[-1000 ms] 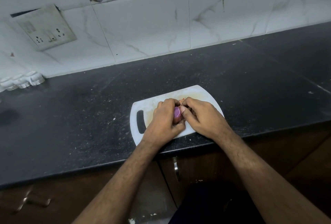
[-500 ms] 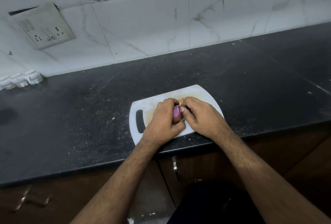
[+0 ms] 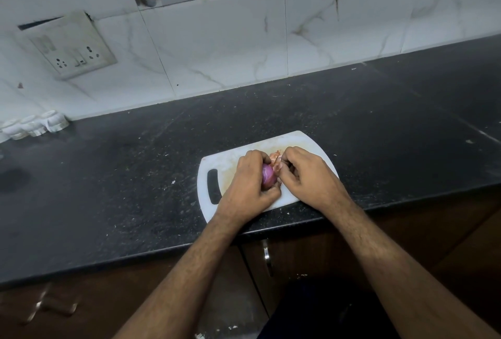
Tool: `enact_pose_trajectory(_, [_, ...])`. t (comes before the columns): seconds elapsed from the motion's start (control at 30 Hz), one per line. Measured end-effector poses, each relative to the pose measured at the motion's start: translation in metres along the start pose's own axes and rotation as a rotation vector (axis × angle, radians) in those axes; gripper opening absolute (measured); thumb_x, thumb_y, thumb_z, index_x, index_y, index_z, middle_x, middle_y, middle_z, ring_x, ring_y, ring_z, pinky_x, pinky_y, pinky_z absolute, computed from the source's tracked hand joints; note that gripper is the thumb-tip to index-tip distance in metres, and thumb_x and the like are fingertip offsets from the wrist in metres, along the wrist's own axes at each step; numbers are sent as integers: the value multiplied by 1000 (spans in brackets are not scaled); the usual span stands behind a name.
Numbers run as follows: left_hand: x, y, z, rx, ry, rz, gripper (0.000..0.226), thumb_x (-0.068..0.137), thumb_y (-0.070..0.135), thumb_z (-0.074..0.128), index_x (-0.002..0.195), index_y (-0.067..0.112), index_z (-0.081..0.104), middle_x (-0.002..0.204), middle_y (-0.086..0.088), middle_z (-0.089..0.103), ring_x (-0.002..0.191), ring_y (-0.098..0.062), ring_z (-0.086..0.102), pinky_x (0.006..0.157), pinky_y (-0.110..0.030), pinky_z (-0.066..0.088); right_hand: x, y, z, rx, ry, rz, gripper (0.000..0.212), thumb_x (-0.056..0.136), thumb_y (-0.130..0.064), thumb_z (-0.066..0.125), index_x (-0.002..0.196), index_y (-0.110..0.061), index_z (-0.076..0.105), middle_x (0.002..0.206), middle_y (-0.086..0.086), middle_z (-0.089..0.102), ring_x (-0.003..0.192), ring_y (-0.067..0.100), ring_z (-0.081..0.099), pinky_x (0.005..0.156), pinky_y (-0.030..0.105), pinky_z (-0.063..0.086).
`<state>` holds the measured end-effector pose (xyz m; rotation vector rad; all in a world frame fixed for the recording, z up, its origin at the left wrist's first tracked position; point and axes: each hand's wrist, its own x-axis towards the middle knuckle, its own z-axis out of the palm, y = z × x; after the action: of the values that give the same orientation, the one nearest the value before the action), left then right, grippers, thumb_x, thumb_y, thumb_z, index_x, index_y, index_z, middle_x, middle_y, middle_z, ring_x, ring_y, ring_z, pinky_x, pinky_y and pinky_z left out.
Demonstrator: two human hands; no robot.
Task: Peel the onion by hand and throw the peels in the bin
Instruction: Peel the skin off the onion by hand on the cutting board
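1. The left hand [image 3: 250, 185] still grips the onion [image 3: 268, 180], at the lower centre of the frame.
2. The right hand [image 3: 306, 176] pinches a peel [image 3: 276, 158]; more purple flesh shows than a second ago.
3. Both work above the cutting board [image 3: 230, 161] on the counter [image 3: 108, 189]; no bin is in view.

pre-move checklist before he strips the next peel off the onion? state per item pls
1. Onion held firm: ok, left hand grips it.
2. Right hand on a peel: ok, it pinches peel at the onion's top.
3. Onion over cutting board: ok.
4. Purple flesh exposed: ok, partly; far side cannot tell.
5. Bin within reach: cannot tell, none in view.
6. Loose peels contained: ok, those visible lie on the board behind the hands.
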<state>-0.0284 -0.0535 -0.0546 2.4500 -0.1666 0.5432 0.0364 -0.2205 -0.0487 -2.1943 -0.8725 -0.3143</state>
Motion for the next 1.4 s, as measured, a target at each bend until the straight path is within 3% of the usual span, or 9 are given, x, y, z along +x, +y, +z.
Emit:
enact_pose_trajectory(0.13, [0,0,0,-18,3,-16,42,85,18,76,113,21,45,110,2,51,97,-6,44,82,-6,35,0,-1,-1,3,-1,7,13,95,-22,58,84,-17,53,80,-9,53,70,12,53,61,32,47])
enact_pose_trajectory(0.47, [-1,-2,0,-22,-4,-17,45,83,14,75,113,22,44,113,1,52,101,-12,45,83,-7,36,3,2,-2,-21,81,171,19,93,-21,59,76,-18,50,76,-5,56,66,13,55,58,36,49])
enact_pose_trajectory(0.77, [-1,-2,0,-51,-13,-31,48,82,16,76,118,21,45,115,1,52,103,-13,48,83,-7,37,6,5,-1,-30,113,267,18,91,-22,65,76,-17,56,75,-6,60,65,12,58,56,28,48])
enact_pose_trajectory(0.9, [0,-3,-1,-80,-9,-7,49,82,16,76,118,25,44,116,1,53,105,-15,50,85,-8,38,5,8,0,22,57,203,2,95,-22,66,94,-22,67,93,-14,65,73,2,60,66,22,48])
enact_pose_trajectory(1.0, [0,-3,0,-99,9,13,46,79,24,72,117,26,46,114,2,56,103,-14,53,85,-11,40,3,9,0,56,11,98,19,100,-19,59,116,-28,67,112,-20,60,90,-1,61,75,17,51])
enact_pose_trajectory(1.17, [1,-3,-1,-176,21,15,48,82,18,77,119,22,47,114,1,57,103,-7,57,85,-11,43,-2,0,-8,129,-71,-65,28,102,-49,52,127,-37,58,112,-35,50,93,-12,57,75,20,48])
enact_pose_trajectory(1.27, [2,-3,-1,-226,10,14,50,84,9,78,121,17,47,116,-3,57,100,1,59,83,-10,46,-2,0,-7,78,-92,-61,39,95,-59,57,126,-36,54,109,-37,44,90,-21,50,74,22,46])
enact_pose_trajectory(1.4, [2,-7,-2,-234,34,-21,47,82,12,82,114,14,48,115,-6,56,103,2,57,86,-11,45,-2,2,-5,59,-71,-66,26,97,-51,59,112,-29,60,103,-25,51,85,-8,56,72,30,52])
